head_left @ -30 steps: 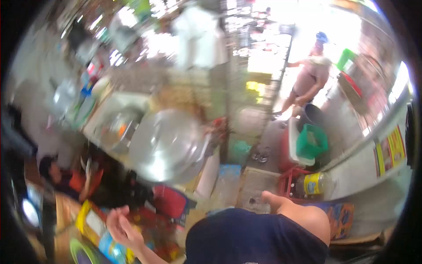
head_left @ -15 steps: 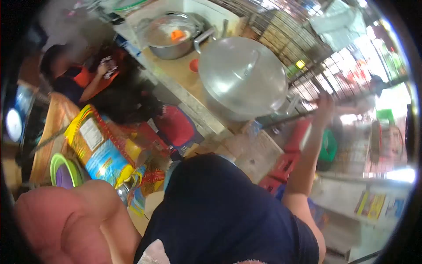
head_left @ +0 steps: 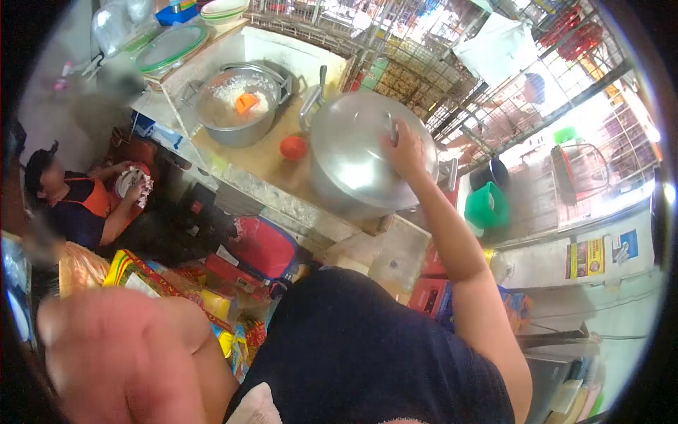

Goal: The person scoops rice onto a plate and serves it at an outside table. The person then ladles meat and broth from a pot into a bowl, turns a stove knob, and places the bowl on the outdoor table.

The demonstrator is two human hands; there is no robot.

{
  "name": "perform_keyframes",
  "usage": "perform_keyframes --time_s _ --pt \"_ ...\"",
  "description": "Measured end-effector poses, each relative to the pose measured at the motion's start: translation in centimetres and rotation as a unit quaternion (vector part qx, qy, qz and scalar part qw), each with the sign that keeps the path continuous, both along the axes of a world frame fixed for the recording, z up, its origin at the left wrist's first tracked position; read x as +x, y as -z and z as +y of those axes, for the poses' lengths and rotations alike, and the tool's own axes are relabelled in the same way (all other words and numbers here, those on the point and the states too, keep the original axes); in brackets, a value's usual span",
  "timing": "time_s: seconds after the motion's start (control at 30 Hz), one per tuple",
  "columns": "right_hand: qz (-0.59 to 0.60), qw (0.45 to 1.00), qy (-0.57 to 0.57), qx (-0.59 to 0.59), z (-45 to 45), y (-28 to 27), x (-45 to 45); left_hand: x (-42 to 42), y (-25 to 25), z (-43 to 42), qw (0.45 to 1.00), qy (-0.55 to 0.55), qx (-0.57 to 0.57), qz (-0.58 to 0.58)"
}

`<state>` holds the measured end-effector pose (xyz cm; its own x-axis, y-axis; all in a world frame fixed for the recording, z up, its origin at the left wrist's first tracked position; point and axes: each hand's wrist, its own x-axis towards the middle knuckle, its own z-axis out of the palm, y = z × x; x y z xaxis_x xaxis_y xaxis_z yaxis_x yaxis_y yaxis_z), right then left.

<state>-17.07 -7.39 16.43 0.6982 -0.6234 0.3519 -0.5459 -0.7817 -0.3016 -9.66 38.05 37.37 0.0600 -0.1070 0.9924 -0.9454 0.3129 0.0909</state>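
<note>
My right hand (head_left: 409, 150) reaches to the large metal pot (head_left: 346, 187) and closes on the handle of its domed lid (head_left: 353, 145). The lid sits on the pot. Very near the camera at the lower left is my left hand (head_left: 131, 346), large and blurred, so its fingers cannot be made out. To the left of the big pot stands an open metal pot (head_left: 236, 127) with white grains, apparently rice, inside it. An orange scoop (head_left: 246, 103) lies on the grains. A round red-orange object (head_left: 294, 148) rests between the two pots.
A wire mesh wall (head_left: 445, 71) runs behind the counter (head_left: 265, 166). Stacked plates (head_left: 169, 49) stand at the upper left. Another person (head_left: 78, 205) holds something whitish below. Near my body are a red seat (head_left: 261, 247), yellow packaging (head_left: 131, 272) and a green container (head_left: 487, 206).
My right hand has moved left from beyond the big pot onto the lid handle. The camera view has shifted, and my left hand is still at the lower left.
</note>
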Motion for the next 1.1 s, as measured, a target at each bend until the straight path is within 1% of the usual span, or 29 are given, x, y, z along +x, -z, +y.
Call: perform_keyframes --time_s 0.1,0.13,0.17,0.2,0.23,0.3,0.37,0.4,0.43,0.47,0.5,0.53,0.57,0.6,0.63,0.67,0.7,0.77,0.8,0.83,0.93,1.03,1.07,1.1 --pt "-0.021 0.999 -0.023 -0.006 0.5 -0.2 -0.1 3.8 5.8 -4.8 0.988 -0.11 -0.069 0.081" --pt "-0.022 0.999 -0.023 -0.004 0.3 -0.1 -0.2 4.4 9.2 -4.5 0.977 -0.112 -0.002 0.18" --pt "-0.026 0.999 -0.024 -0.001 0.1 0.1 -0.2 4.2 12.8 -4.7 0.953 -0.065 0.048 0.292" --pt "-0.031 0.999 -0.025 0.001 -0.1 0.3 -0.1 3.8 16.3 -4.9 0.917 -0.077 0.086 0.382" --pt "-0.044 0.999 -0.031 -0.002 -0.2 0.5 -0.1 3.4 19.4 -4.9 0.869 -0.09 0.127 0.469" --pt "-0.065 0.997 -0.044 -0.009 -0.5 0.6 -0.2 2.7 23.8 -4.5 0.825 -0.086 0.223 0.512" --pt "-0.06 0.997 -0.041 0.007 -0.8 0.5 -0.3 1.5 26.7 -5.0 0.79 -0.068 0.203 0.575" --pt "-0.054 0.997 -0.042 0.019 -0.7 0.2 -0.3 0.9 27.0 -5.9 0.782 -0.061 0.186 0.593" --pt "-0.04 0.992 0.008 0.119 0.1 -2.0 -0.3 0.4 27.0 -6.7 0.776 -0.076 0.192 0.596" --pt "-0.027 0.974 0.056 0.218 0.6 -4.3 0.2 0.1 26.6 -7.4 0.778 -0.061 0.202 0.592" --pt "-0.09 0.988 0.0 0.127 -1.0 -4.5 0.0 0.0 26.3 -8.1 0.78 -0.048 0.211 0.587" --pt "-0.071 0.991 -0.005 0.11 -4.8 -4.0 0.2 -0.2 26.0 -8.9 0.78 -0.048 0.214 0.587" --pt "-0.162 0.98 -0.082 0.078 -11.0 -2.0 0.7 -0.1 26.0 -9.4 0.781 -0.035 0.217 0.585" --pt "-0.133 0.979 -0.093 0.123 -12.9 -5.4 1.2 0.1 25.7 -9.9 0.784 -0.045 0.227 0.575" --pt "-0.062 0.973 -0.079 0.209 -14.0 -9.3 1.5 0.2 25.4 -10.3 0.789 -0.053 0.235 0.565" --pt "-0.025 0.965 -0.083 0.248 -16.0 -10.9 1.6 0.6 25.4 -10.3 0.792 -0.05 0.253 0.553" --pt "0.002 0.956 -0.084 0.281 -17.9 -10.7 1.2 0.9 25.4 -10.5 0.771 -0.062 0.231 0.59" --pt "0.029 0.941 -0.084 0.325 -21.7 -10.4 0.0 1.3 25.8 -9.7 0.763 -0.111 0.258 0.583" --pt "0.035 0.933 -0.078 0.349 -23.1 -9.3 -1.1 1.1 25.7 -9.6 0.745 -0.125 0.244 0.608" --pt "0.038 0.925 -0.073 0.37 -24.7 -8.3 -2.1 0.8 25.6 -9.5 0.738 -0.154 0.261 0.603" --pt "0.034 0.896 -0.04 0.442 -28.4 -4.7 -6.4 -0.1 25.7 -8.7 0.717 -0.229 0.311 0.58" --pt "0.011 0.864 -0.016 0.503 -30.4 -1.6 -9.1 -1.4 27.0 -7.9 0.69 -0.254 0.349 0.581" --pt "0.001 0.855 -0.012 0.519 -31.1 -0.6 -9.4 -1.9 26.4 -8.6 0.666 -0.273 0.344 0.603" --pt "-0.008 0.845 -0.009 0.535 -31.6 0.4 -9.4 -2.3 26.2 -8.8 0.656 -0.276 0.357 0.604"
